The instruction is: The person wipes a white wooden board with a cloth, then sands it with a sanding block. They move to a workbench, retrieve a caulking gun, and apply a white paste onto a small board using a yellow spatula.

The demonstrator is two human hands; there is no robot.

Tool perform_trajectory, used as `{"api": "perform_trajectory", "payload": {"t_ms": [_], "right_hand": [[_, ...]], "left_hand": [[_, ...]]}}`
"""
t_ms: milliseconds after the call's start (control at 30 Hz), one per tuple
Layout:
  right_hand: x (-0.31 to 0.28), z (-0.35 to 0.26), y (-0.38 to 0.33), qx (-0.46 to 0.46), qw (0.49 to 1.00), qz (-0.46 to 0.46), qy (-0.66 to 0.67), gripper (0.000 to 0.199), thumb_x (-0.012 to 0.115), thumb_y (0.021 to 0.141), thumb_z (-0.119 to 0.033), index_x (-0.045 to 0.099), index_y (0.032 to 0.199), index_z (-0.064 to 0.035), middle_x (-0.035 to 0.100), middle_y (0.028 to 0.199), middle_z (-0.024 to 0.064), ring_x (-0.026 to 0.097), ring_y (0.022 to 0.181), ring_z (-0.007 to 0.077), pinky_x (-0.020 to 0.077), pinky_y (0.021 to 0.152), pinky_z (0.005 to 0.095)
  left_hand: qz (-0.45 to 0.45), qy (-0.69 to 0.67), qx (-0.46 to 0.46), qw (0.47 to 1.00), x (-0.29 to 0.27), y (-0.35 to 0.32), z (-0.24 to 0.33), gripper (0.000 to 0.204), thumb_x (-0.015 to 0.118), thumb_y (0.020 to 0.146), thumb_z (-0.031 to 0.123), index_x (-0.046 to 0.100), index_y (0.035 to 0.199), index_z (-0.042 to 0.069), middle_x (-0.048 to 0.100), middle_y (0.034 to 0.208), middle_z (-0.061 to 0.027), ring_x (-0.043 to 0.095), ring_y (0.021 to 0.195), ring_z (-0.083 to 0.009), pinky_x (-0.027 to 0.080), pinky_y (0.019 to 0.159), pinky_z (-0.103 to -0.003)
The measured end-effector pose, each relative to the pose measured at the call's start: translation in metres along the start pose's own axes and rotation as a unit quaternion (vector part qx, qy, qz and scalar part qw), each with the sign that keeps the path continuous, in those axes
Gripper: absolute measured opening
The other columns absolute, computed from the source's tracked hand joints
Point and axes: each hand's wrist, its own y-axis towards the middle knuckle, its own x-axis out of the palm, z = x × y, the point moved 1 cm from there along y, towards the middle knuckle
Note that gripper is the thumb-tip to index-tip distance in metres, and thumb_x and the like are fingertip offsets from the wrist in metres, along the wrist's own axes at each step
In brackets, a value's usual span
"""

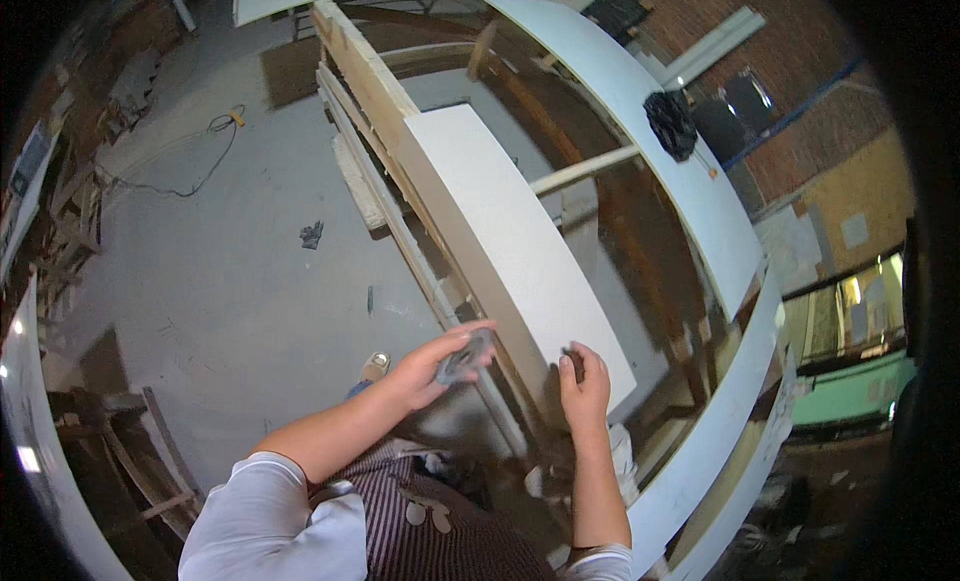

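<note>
On the far left, one loose cable (190, 192) lies on the grey floor (260, 291), with one yellow piece (238, 116) at its upper end. Further right come one dark, crumpled scrap (311, 236) and one light shoe (376, 365) (the other does not show). Of the two hands, the left hand (462, 356) comes next, its fingers closed about one grey object (462, 360), beside the long edge of the white panel (510, 221). That single panel lies lengthwise over the wooden framework (362, 56), near the middle of the view. At its near end is the right hand (585, 381), thumb and fingers bent; I cannot tell whether it grips anything or touches the panel. Right of the panel, one pale crosspiece (585, 170) spans the framework, and beyond it runs one long white board (625, 126) bearing one black bundle (670, 126).

The grey object is blurred and partly covered by the fingers, so its kind is unclear. Shadow obscures the framework's lower parts, and the dark fisheye rim cuts off the surroundings on both sides.
</note>
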Motion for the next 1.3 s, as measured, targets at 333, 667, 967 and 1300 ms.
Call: {"api": "perform_trajectory", "payload": {"t_ms": [333,667,967,1300], "right_hand": [[0.018,0.057,0.031,-0.062,0.972,-0.104,-0.202,0.052,0.052,0.091,-0.022,0.046,0.139,-0.0033,0.037,0.148,0.0232,0.029,0.140,0.0410,0.0162,0.114,0.0565],[0.014,0.053,0.032,-0.058,0.968,-0.125,-0.209,0.052,0.051,0.090,-0.021,0.046,0.138,-0.0014,0.036,0.149,0.0244,0.028,0.140,0.0434,0.0157,0.114,0.0561],[0.015,0.057,0.033,-0.080,0.966,-0.113,-0.219,0.052,0.052,0.088,-0.018,0.045,0.136,0.0014,0.038,0.146,0.0273,0.031,0.137,0.0452,0.0173,0.113,0.0558],[0.016,0.053,0.033,-0.076,0.963,-0.134,-0.221,0.051,0.049,0.090,-0.019,0.044,0.136,0.0035,0.037,0.145,0.0283,0.030,0.136,0.0475,0.0176,0.112,0.0576]], "left_hand": [[0.162,0.660,0.327,0.657,0.024,0.130,-0.028,0.062,0.069,0.076,0.036,0.055,0.134,0.020,0.041,0.133,-0.0318,0.034,0.133,-0.0483,0.021,0.110,-0.066],[0.163,0.653,0.349,0.652,-0.016,0.147,-0.036,0.041,0.063,0.088,0.045,0.066,0.121,0.021,0.045,0.147,-0.0079,0.028,0.144,-0.0297,0.009,0.112,-0.069],[0.298,0.687,0.340,0.568,-0.093,0.201,0.058,0.044,0.066,0.083,0.046,0.064,0.123,0.027,0.046,0.147,-0.0042,0.028,0.144,-0.0286,0.007,0.116,-0.061],[0.391,0.672,0.281,0.563,-0.163,0.231,0.148,0.065,0.064,0.083,0.058,0.053,0.139,0.026,0.025,0.159,-0.0064,0.021,0.145,-0.0321,0.008,0.113,-0.064]]}}
